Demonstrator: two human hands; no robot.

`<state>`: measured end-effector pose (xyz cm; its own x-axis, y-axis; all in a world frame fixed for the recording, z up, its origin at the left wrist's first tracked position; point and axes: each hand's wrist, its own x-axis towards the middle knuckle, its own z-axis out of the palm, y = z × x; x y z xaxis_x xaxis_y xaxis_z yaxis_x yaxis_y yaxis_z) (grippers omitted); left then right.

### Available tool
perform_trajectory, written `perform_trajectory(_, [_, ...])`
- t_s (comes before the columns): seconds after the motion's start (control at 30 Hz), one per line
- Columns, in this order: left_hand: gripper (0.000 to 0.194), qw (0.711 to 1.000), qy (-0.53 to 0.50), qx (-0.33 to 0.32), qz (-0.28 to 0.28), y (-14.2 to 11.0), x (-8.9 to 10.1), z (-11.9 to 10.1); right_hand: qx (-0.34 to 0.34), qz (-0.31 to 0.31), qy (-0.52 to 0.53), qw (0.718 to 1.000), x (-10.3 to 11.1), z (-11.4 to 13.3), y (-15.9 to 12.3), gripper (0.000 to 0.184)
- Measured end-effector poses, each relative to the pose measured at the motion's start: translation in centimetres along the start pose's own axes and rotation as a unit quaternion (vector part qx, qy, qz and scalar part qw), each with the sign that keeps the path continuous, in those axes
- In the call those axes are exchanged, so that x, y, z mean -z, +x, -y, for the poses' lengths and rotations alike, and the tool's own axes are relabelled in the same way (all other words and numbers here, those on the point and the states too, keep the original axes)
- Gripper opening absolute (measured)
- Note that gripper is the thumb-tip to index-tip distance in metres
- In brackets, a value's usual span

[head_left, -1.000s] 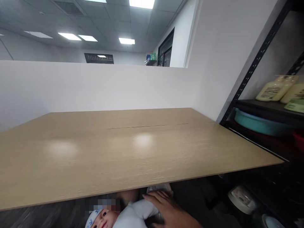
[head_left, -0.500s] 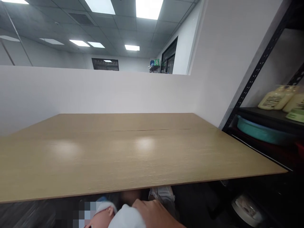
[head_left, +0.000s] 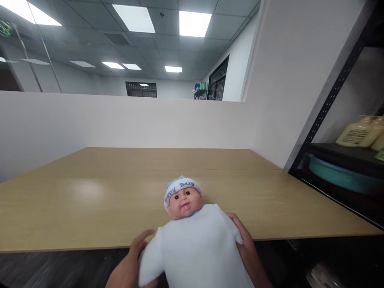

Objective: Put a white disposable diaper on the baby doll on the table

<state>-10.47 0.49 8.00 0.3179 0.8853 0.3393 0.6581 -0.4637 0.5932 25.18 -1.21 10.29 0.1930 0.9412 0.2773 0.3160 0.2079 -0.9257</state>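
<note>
At edge of broad tabletop (head_left: 75,216), doll (head_left: 201,244)

Doll (head_left: 201,248) cropped at the bottom, left grip (head_left: 129,256) partly hidden (behind its sleeve (head_left: 152,256)), low pale object (head_left: 323,276) blurred

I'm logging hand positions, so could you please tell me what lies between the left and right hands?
In the head view, the baby doll, its torso clothed in white, lies between the left hand and the right hand.

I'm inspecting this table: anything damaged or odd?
Nothing stands out on the doll, held between left hand and right hand. A thin dark line toward the tabletop's back interrupts its plain surface, perhaps a seam.
</note>
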Motion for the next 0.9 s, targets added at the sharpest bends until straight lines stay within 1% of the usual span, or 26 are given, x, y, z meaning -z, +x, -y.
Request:
perform_trajectory(0.07, [0.068, 0.998, -0.009, 0.005, 0.069, 3.4, 0.7, -1.4, -0.013, 0.015, -0.067, 0.998, 0.7, 0.3, 1.8, 0.040])
perform_trajectory(0.1, [0.063, 0.996, -0.013, 0.008, 0.087, 4.7, 1.1, -2.1, -0.011, 0.021, -0.117, 0.993, 1.3, 0.3, 2.6, 0.034])
perform_trajectory(0.2, [0.055, 0.994, -0.015, 0.015, 0.110, 7.5, 1.7, -3.5, 0.004, 0.046, -0.247, 0.968, 3.6, -0.4, 4.1, 0.022])
perform_trajectory(0.23, [0.055, 0.993, -0.011, 0.013, 0.114, 8.0, 1.7, -3.6, 0.009, 0.058, -0.267, 0.962, 4.4, -0.9, 4.4, 0.021])
perform_trajectory(0.3, [0.055, 0.993, 0.001, 0.006, 0.120, 8.8, 1.5, -3.3, 0.019, 0.079, -0.277, 0.957, 5.5, -2.0, 4.6, 0.024])
perform_trajectory(0.43, [0.054, 0.992, 0.013, 0.012, 0.126, 10.2, 1.1, -1.9, 0.028, 0.073, -0.273, 0.959, 6.4, -4.8, 4.7, 0.036])
perform_trajectory(0.5, [0.044, 0.991, 0.044, 0.029, 0.124, 11.2, 0.9, -1.1, 0.025, 0.069, -0.274, 0.959, 6.3, -6.1, 5.1, 0.037])
perform_trajectory(0.6, [0.030, 0.984, 0.126, 0.051, 0.112, 13.4, 0.4, 0.4, 0.023, 0.072, -0.274, 0.959, 5.9, -7.8, 6.6, 0.038])
perform_trajectory(0.67, [0.028, 0.980, 0.164, 0.039, 0.108, 15.2, 0.1, 1.5, 0.027, 0.072, -0.275, 0.958, 5.5, -8.7, 8.2, 0.040])
perform_trajectory(0.8, [0.034, 0.973, 0.203, 0.002, 0.110, 19.3, -0.2, 3.9, 0.037, 0.073, -0.280, 0.956, 4.5, -10.2, 12.3, 0.042])
perform_trajectory(0.9, [0.032, 0.972, 0.216, -0.024, 0.093, 22.4, -0.5, 5.6, 0.053, 0.096, -0.278, 0.954, 3.8, -10.9, 15.8, 0.041])
